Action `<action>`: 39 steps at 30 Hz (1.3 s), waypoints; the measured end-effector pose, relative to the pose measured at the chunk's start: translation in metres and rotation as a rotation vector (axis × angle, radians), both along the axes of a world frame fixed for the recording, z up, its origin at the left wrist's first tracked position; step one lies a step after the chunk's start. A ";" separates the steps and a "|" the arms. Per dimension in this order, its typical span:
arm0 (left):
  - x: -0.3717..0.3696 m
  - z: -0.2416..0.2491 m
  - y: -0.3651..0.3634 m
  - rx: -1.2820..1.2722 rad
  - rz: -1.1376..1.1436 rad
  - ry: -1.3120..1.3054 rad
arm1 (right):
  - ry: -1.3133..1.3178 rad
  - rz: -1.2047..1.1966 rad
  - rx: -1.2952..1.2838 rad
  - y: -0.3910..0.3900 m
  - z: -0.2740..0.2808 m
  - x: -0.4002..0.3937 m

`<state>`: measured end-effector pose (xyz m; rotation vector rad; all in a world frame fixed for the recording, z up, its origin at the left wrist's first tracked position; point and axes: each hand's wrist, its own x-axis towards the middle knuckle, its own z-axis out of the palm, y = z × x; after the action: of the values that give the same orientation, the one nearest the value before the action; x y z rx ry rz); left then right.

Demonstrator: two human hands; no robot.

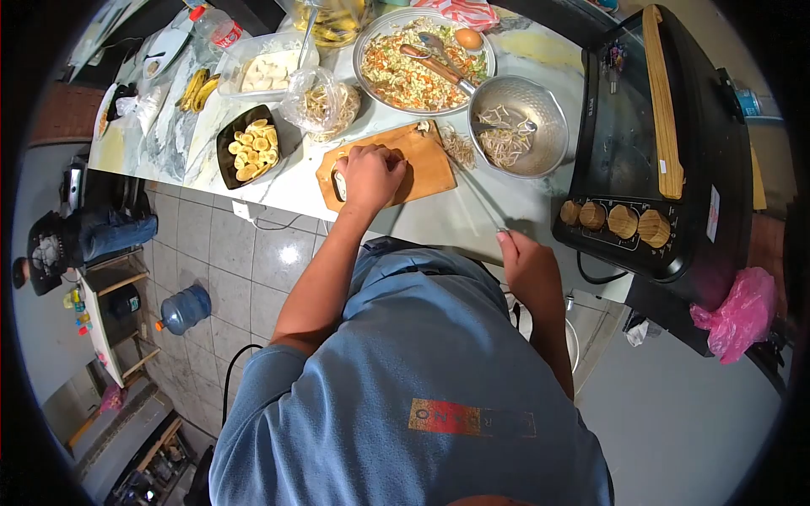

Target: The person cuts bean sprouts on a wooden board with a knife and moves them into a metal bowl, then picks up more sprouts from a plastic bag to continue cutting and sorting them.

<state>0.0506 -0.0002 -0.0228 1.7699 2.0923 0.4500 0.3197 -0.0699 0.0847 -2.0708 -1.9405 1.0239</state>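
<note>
My left hand point(371, 175) rests on the wooden cutting board point(430, 177) with its fingers curled down. Anything beneath those fingers is hidden. Off the board's right side, my right hand point(530, 260) is closed around a knife point(483, 201), its thin blade slanting up and left toward the board. A small pale scrap lies at the board's top edge. Bean sprouts point(458, 148) are heaped beside it, and more sprouts lie in the hammered metal bowl point(553, 126) along with a utensil.
A round tray point(369, 84) holds chopped vegetables, a spatula and an egg point(468, 39). Left are a bag of sprouts point(319, 105), a black dish point(226, 169) of sliced food and a plastic box point(228, 80). A black oven point(700, 228) stands right. Another person point(67, 240) is far left.
</note>
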 end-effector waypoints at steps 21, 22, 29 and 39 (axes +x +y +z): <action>0.081 0.049 0.085 0.241 -0.336 -0.292 | 0.157 -0.218 -0.051 -0.046 0.003 0.024; 0.084 0.056 0.085 0.243 -0.391 -0.239 | 0.153 -0.216 -0.080 -0.048 0.003 0.025; 0.048 0.045 0.078 0.179 -0.328 -0.517 | 0.171 -0.169 -0.030 -0.042 -0.005 0.025; -0.052 0.031 0.018 0.087 -0.024 -0.494 | 0.178 -0.055 -0.206 0.001 0.004 0.009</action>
<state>-0.0012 0.0181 0.0078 1.5286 1.7224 0.8808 0.3283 -0.0692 0.0882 -2.0386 -1.7477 1.3952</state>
